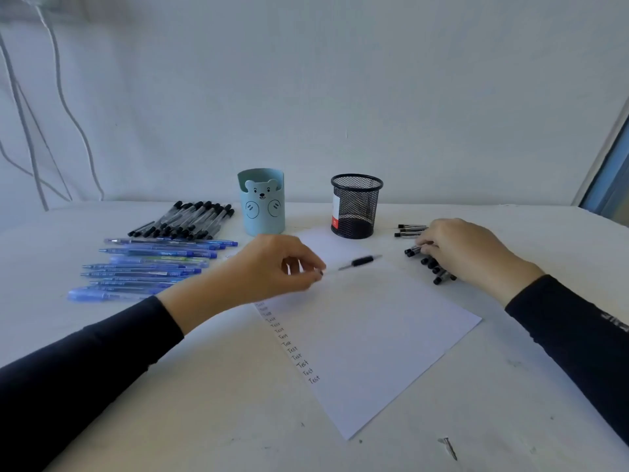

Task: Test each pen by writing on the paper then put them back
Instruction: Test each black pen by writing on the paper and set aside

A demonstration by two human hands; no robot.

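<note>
On the white table (pixel 510 386), paper (pixel 374 335) lies at a slant, with a column of "Test" entries down its left edge. Left hand (pixel 269 267) is over the paper's upper left; thumb and fingertips pinch one end of a pen. Right hand (pixel 469 250) rests on black pens (pixel 439 274) right of the paper, fingers curled over them; actual hold cannot be told. Bear cup (pixel 262 206) and mesh cup (pixel 355 207) stand upright behind the paper. Capped pens (pixel 183 219) and blue pens (pixel 153 264) lie in rows at left. Pen (pixel 360 261) lies low across the paper's top, other end toward the mesh cup.
</note>
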